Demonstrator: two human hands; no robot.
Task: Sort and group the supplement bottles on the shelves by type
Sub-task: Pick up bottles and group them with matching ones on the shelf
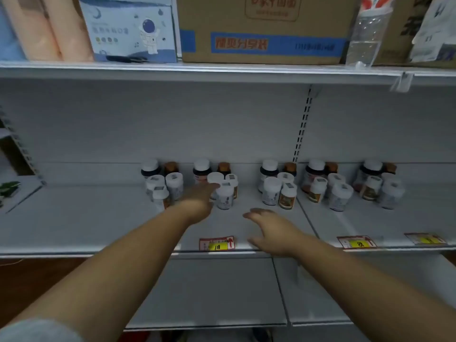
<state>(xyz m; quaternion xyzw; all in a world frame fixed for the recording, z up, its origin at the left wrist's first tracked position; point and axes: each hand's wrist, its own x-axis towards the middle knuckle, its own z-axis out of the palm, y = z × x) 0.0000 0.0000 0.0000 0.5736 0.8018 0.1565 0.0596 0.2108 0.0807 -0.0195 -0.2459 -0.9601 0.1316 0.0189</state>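
Observation:
Several supplement bottles stand in mixed clusters along the back of the middle shelf: dark bottles with white caps, white bottles and small amber bottles. My left hand reaches in with straight fingers, its fingertips at a white-capped bottle in the second cluster; whether it touches is blurred. A white bottle stands just right of that hand. My right hand hovers flat and empty above the shelf front, short of the third cluster.
Price tags hang on the shelf's front edge. The upper shelf holds a cardboard box, a blue-white carton and a clear bag. A lower shelf juts out under my arms. Two more bottle clusters stand to the right.

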